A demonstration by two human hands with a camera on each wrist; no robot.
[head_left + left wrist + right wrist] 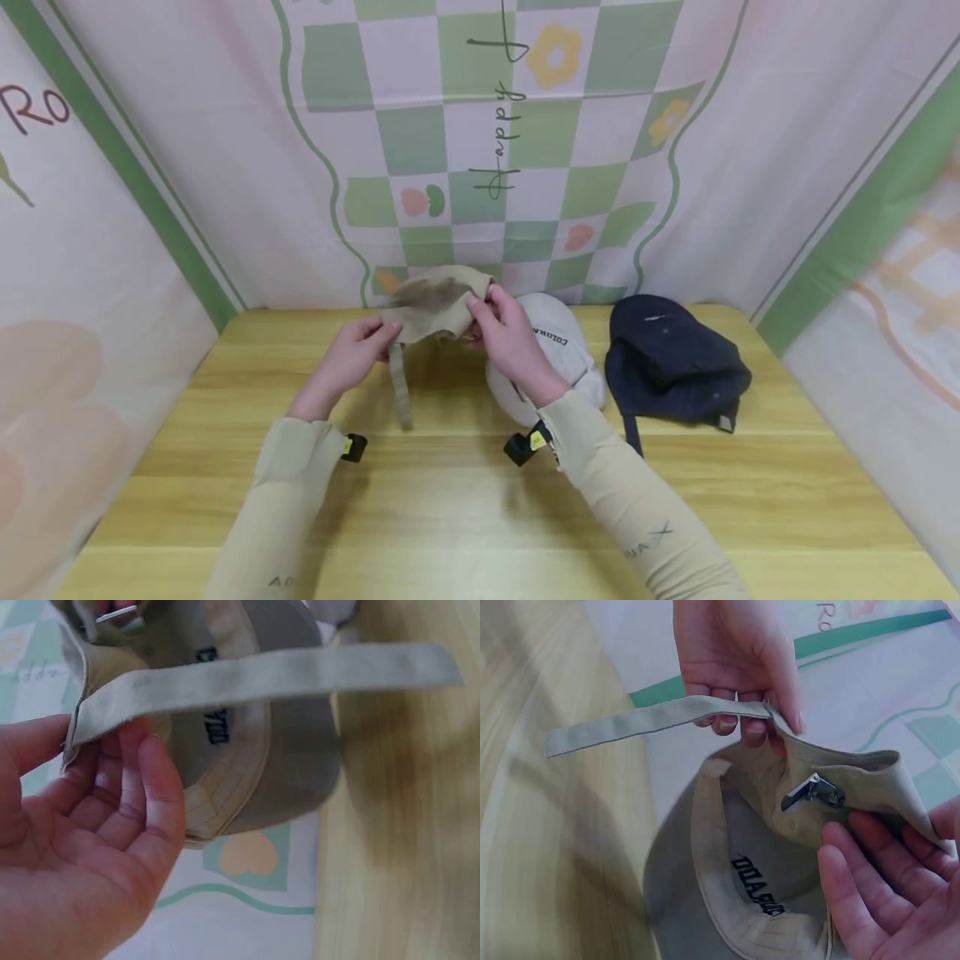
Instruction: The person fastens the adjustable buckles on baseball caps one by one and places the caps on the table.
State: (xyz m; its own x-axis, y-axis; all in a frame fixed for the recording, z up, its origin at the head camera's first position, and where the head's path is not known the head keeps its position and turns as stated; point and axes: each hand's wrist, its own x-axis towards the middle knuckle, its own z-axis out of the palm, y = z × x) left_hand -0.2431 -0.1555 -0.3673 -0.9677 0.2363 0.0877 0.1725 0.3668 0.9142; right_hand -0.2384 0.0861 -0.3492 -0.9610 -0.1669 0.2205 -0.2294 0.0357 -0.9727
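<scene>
A khaki baseball cap (431, 310) is held up above the back of the table, its inside showing in both wrist views. My left hand (345, 360) pinches the cap's back edge between thumb and fingers, at the base of a loose fabric strap (401, 387). That strap hangs down, its end free. On the other side of the back opening, my right hand (513, 337) grips the cap's edge with the thumb on the outer fabric. Near the right fingers sits an opened metal buckle (810, 792). Dark stitched lettering (759, 886) shows inside the cap.
Just right of the held cap, a light grey cap (555, 321) with dark lettering lies on the wooden table (450, 517), partly behind my right hand. Farther right lies a navy cap (667, 358), its strap trailing forward. A patterned curtain (480, 150) stands behind the table.
</scene>
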